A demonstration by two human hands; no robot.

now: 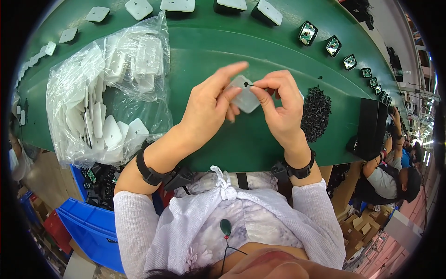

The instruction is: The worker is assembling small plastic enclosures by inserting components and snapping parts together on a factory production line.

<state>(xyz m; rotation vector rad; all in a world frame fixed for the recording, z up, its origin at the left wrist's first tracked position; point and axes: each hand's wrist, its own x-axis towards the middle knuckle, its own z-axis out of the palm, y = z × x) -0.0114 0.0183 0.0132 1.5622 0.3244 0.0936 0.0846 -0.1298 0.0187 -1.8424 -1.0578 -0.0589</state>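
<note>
At the middle of the green bench (260, 42), the left hand (209, 104) grips a white plastic cover (245, 98) between thumb and fingers. The right hand (278, 104) pinches a small black plug (246, 84) against the cover's top. Loose black plugs (317, 114) lie at three o'clock; a bag of covers (109, 88) sits at nine o'clock.

Matt white plastic cover (245, 98)
</note>
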